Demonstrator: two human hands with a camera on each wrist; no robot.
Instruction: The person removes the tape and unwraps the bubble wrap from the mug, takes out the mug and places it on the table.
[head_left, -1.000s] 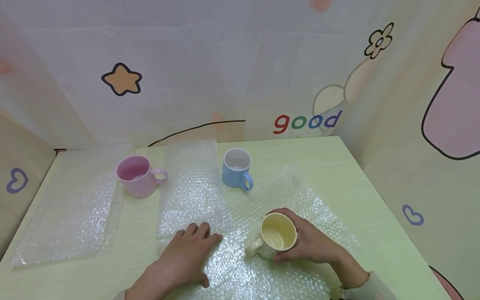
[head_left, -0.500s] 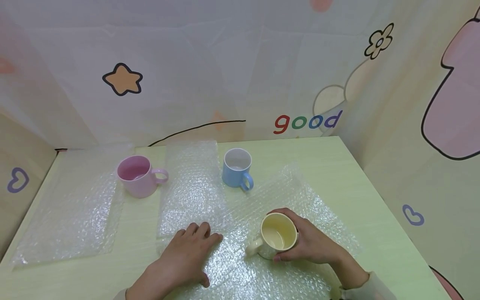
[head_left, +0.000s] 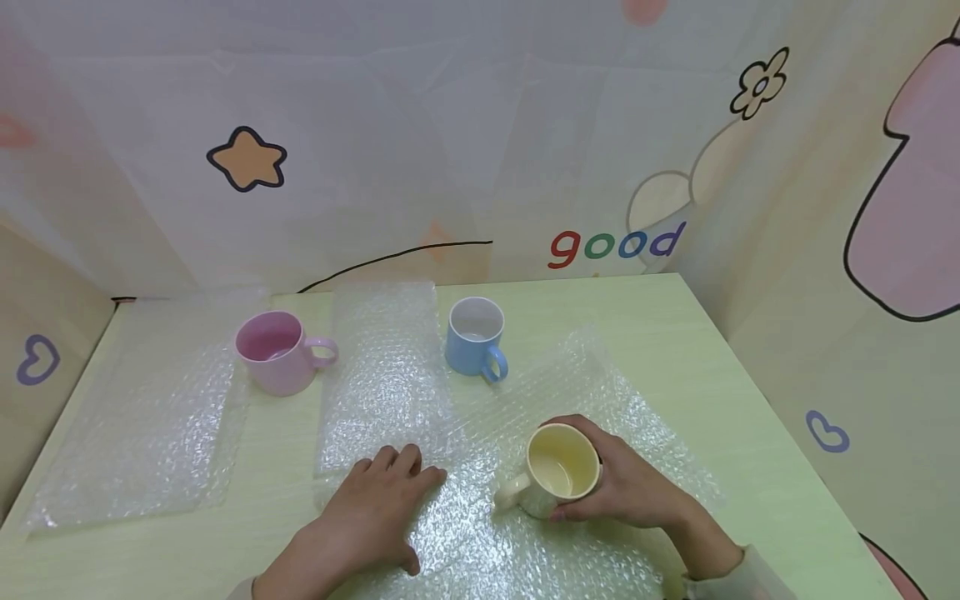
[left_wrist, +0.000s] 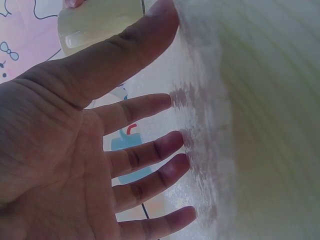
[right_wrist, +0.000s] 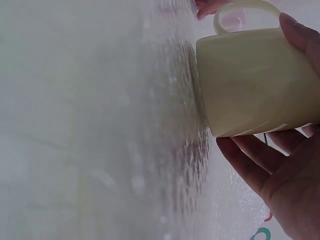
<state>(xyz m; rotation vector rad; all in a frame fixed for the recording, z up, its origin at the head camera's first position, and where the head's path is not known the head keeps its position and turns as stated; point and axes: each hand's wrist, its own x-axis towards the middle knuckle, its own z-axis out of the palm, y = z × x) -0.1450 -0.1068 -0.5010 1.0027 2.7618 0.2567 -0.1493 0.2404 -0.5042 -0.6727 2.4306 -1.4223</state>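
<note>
My right hand point(head_left: 630, 487) grips a pale yellow mug point(head_left: 564, 463) around its side, thumb in front and fingers behind. The mug's handle points left, and its mouth faces up, leaning a little to the right. In the right wrist view the base of the mug point(right_wrist: 260, 82) is right at the bubble wrap, with a narrow dark gap along part of it. My left hand point(head_left: 375, 510) lies palm down with fingers spread on the near bubble wrap sheet point(head_left: 472, 550), left of the mug. The left wrist view shows its fingertips point(left_wrist: 172, 167) touching the wrap, holding nothing.
A light blue mug point(head_left: 471, 354) stands upright behind the near sheet. Farther left is a pink mug point(head_left: 283, 372), between a second bubble wrap sheet point(head_left: 382, 367) and a third sheet point(head_left: 150, 417). A patterned cloth wall point(head_left: 390, 167) closes the pale table point(head_left: 742, 433) at the back and sides.
The yellow mug has shifted slightly right and tilted a little more, together with my right hand. My left hand has stayed in place.
</note>
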